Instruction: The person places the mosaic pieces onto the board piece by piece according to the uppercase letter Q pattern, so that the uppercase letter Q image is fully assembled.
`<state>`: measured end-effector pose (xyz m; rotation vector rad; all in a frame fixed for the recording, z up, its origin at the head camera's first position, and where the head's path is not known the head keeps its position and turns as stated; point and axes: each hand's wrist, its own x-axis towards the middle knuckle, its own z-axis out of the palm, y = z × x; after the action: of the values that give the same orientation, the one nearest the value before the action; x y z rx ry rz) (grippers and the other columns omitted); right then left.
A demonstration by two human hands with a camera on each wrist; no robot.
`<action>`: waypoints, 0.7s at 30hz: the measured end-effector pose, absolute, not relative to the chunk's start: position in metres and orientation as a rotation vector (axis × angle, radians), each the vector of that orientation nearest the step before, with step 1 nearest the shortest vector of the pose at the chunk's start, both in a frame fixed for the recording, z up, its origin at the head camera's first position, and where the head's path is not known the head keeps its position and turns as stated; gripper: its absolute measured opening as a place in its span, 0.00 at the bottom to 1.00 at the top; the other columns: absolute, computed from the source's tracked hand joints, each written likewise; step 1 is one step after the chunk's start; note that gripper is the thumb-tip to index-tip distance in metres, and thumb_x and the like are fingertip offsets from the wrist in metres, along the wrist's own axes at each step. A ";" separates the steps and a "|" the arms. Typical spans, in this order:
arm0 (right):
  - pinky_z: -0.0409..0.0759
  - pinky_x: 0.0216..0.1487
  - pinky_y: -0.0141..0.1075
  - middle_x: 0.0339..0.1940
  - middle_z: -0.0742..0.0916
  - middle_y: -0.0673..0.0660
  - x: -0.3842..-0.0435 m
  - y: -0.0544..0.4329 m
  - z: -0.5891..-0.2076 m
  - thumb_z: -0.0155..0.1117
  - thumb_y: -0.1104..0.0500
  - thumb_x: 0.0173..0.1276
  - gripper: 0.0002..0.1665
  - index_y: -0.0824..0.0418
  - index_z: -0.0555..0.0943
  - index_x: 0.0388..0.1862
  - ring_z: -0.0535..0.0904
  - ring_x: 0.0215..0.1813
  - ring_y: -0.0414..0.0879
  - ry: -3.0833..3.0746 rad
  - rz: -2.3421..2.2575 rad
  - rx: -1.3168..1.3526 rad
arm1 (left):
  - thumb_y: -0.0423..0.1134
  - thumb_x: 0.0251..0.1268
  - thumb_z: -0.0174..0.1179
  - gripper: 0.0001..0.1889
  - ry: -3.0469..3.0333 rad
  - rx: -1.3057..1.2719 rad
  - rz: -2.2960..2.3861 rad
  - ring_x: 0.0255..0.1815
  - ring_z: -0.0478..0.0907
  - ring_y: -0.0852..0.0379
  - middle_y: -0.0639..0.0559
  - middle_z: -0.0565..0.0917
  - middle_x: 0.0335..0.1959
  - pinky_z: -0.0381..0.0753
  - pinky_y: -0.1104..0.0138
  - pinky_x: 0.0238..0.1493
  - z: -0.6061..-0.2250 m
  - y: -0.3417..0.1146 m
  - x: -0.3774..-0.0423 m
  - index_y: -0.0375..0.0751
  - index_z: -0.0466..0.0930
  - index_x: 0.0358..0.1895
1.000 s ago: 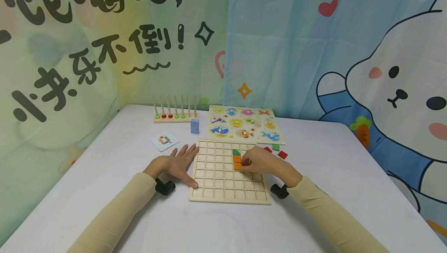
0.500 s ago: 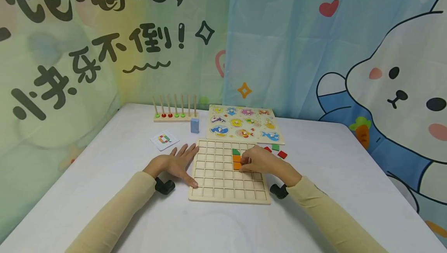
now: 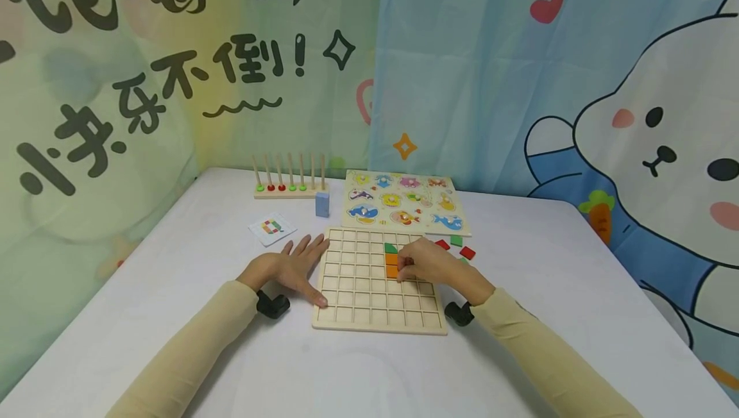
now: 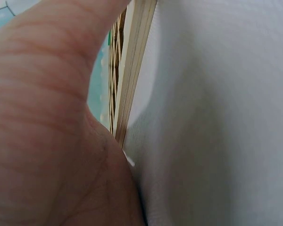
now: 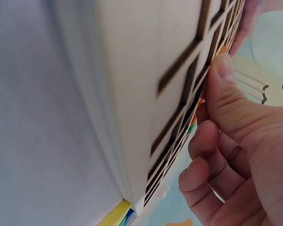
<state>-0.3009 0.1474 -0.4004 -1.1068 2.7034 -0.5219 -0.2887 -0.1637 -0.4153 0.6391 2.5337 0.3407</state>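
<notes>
1. White-covered table (image 3: pixel 358 373): clock centred on the grid board, twelve away from the person. Over the last second I saw no item displaced; in my judgement the work is held at one spot, under fine adjustment.
2. Wooden grid board (image 3: pixel 378 320): lies before the person. Three cells in one column, just towards one o'clock, are seen filled; some others are hidden by a hand.
3. Sea-animal knob puzzle (image 3: pixel 407 205): twelve to one o'clock, pieces in its recesses.
4. Wooden peg stand (image 3: pixel 288 195): eleven o'clock; green and red discs on five of seven pegs.
5. Right hand (image 3: pixel 430 263): two o'clock on the board, curled narrow at the orange tiles (image 3: pixel 391 259). Whether it pinches one or only presses, I cannot tell.
6. Left hand (image 3: pixel 288 270): nine o'clock, spread wide at the board's edge.
7. Pattern card (image 3: pixel 272 229): ten o'clock.
8. Blue block (image 3: pixel 322 204): eleven o'clock, just short of the stand.
9. Leaf-shaped green tile (image 3: pixel 390 249): in the cell at twelve from the orange pair. Loose red tiles (image 3: pixel 468 253) and loose green tiles (image 3: pixel 457 241): two o'clock, off the board.
</notes>
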 end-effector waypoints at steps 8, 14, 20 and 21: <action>0.72 0.31 0.27 0.21 0.83 0.44 -0.300 0.143 -0.400 0.70 0.57 0.61 0.09 0.56 0.83 0.23 0.71 0.25 0.35 2.717 -0.521 -1.086 | 0.78 0.39 0.64 0.73 2.540 0.634 0.323 0.79 0.22 0.44 0.47 0.27 0.80 0.25 0.44 0.75 -0.424 -0.167 -0.291 0.45 0.27 0.79; 0.76 0.34 0.28 0.27 0.86 0.47 -0.300 0.150 -0.400 0.68 0.59 0.64 0.05 0.59 0.86 0.29 0.74 0.29 0.36 2.683 -0.534 -1.138 | 0.75 0.40 0.66 0.72 2.524 0.619 0.359 0.79 0.22 0.42 0.45 0.28 0.80 0.26 0.44 0.75 -0.420 -0.166 -0.289 0.43 0.29 0.79; 0.77 0.38 0.29 0.36 0.87 0.50 -0.300 0.169 -0.402 0.64 0.60 0.69 0.06 0.59 0.86 0.40 0.75 0.32 0.36 2.634 -0.597 -1.176 | 0.75 0.40 0.66 0.72 2.520 0.623 0.340 0.79 0.22 0.42 0.45 0.27 0.80 0.25 0.44 0.75 -0.416 -0.164 -0.289 0.43 0.27 0.79; 0.76 0.36 0.29 0.37 0.87 0.50 -0.301 0.174 -0.402 0.63 0.61 0.70 0.07 0.60 0.86 0.41 0.74 0.32 0.36 2.632 -0.618 -1.171 | 0.76 0.40 0.65 0.72 2.519 0.622 0.329 0.79 0.21 0.43 0.46 0.26 0.80 0.25 0.45 0.75 -0.416 -0.164 -0.289 0.44 0.27 0.79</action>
<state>-0.3005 0.1737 -0.4021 -1.1713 2.6321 -0.6175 -0.2894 -0.1644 -0.4163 0.6225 2.5189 0.3292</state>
